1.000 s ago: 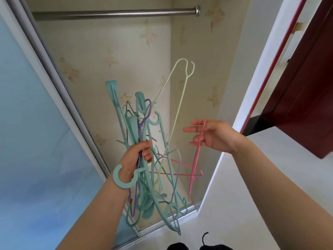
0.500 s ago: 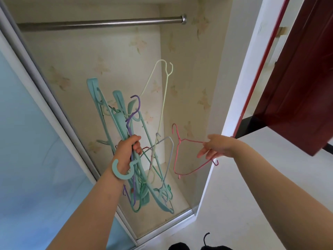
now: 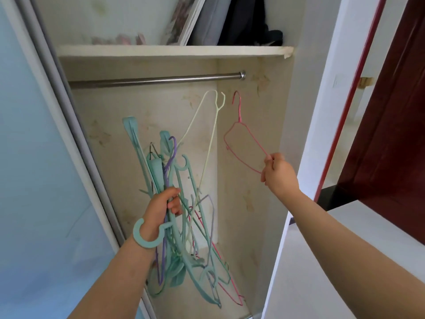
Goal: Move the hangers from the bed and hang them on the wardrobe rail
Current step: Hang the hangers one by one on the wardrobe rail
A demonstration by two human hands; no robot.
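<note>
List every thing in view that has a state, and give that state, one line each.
pink hanger: held upright, hook just below the rail, not yet hung
right hand: pinches the pink hanger's lower corner
bundle of hangers: tangled, gripped mid-length
left hand: grips the bundle
wardrobe rail: bare, nothing hung on it
sliding door: slid aside, wardrobe open
red door: open

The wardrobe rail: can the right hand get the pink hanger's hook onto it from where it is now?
Probably yes. The right hand pinches the pink hanger by its lower corner, hook up, just under the wardrobe rail. That stretch of rail is bare, and the bundle of hangers stays lower left.
</note>
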